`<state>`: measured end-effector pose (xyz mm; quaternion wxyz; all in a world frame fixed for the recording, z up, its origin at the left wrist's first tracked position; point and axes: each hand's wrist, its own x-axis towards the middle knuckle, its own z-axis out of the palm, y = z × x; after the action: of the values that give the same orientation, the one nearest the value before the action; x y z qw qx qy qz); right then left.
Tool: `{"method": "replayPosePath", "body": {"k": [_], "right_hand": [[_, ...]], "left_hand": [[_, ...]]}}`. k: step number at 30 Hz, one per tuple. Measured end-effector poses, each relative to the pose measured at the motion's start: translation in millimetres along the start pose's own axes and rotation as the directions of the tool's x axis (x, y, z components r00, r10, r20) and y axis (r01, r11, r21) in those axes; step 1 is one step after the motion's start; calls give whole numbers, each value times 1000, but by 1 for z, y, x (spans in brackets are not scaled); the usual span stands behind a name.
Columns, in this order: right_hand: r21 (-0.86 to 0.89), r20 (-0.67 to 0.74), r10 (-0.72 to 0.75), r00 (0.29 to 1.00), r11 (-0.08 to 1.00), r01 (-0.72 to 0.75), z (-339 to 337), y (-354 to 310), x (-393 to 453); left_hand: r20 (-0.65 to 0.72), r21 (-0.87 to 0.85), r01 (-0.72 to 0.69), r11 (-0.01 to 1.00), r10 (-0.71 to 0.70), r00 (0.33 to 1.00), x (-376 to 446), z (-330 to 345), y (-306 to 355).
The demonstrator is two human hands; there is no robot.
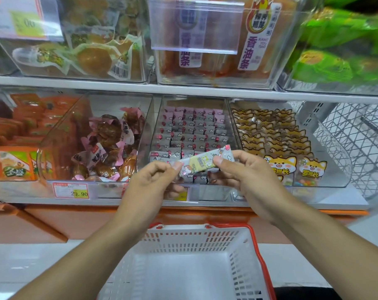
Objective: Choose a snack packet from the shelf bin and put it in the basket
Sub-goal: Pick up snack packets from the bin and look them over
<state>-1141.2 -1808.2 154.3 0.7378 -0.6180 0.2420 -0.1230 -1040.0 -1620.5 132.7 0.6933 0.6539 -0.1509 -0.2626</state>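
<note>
Your fingers pinched both packet ends; you needed one hand free, lowering toward the basket at six o'clock.

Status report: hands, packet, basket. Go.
Left hand and right hand pinch the snack packet by its ends, in front of the bin. Basket below, holds nothing visible. Nothing in the way.

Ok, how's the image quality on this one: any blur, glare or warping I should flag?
Head view: the snack packet and both hands, left hand and right hand, are fairly sharp; the green bags top right smear with motion blur; glare whitens the clear label holder; the shelf edge bows from wide-angle distortion; lighting is even, and the basket shows clearly.
</note>
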Motion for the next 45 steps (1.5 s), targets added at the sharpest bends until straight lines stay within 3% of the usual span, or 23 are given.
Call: {"method": "replayPosePath", "body": {"k": [6, 13, 18, 21, 25, 28, 30, 32, 34, 38, 40, 42, 45], "right_hand": [[177, 8, 155, 988, 972, -154, 0, -5, 1], [171, -17, 180, 983, 970, -175, -1, -4, 2], [236, -105, 149, 983, 964, -121, -2, 0, 6], [319, -78, 159, 984, 939, -126, 0, 0, 9], [304, 25, 50, 998, 951, -55, 2, 0, 9], [192, -63, -118, 991, 973, 128, 1, 0, 10], [33, -167, -274, 947, 959, 283, -2, -4, 13], [-183, -191, -424, 885, 902, 392, -5, -7, 16], [-347, -129, -509, 851, 827, 441, -5, -6, 18], [-622, 24, -523, 852, 659, 422, -2, 3, 22], [-731, 97, -505, 858, 549, 406, -1, 7, 25], [-805, 191, -499, 845, 413, 426, 1, 10, 27], [-894, 382, -387, 839, 75, 441, 7, 16, 36]], "left_hand": [[6, -58, 19, 998, -19, 1000, 2, -2, 1], [32, -205, 68, 976, -63, 998, 5, 0, 2], [-55, -156, 53, 986, -62, 997, 7, 3, -2], [-98, -53, 17, 998, -22, 995, 7, 5, -7], [-109, 28, -20, 999, 23, 994, 5, 2, -9], [-136, 186, -85, 979, 111, 984, 3, 2, -10], [-110, 373, -168, 912, 224, 968, 1, 3, -11], [8, 601, -277, 750, 341, 940, -1, 4, -14], [173, 768, -370, 523, 387, 906, -2, 5, -18], [352, 887, -403, 225, 234, 906, 0, 5, -32], [388, 897, -415, 150, 180, 904, 1, 4, -37], [392, 894, -419, 156, 178, 903, 2, 3, -37], [402, 891, -429, 146, 182, 897, 3, 3, -36]]}}
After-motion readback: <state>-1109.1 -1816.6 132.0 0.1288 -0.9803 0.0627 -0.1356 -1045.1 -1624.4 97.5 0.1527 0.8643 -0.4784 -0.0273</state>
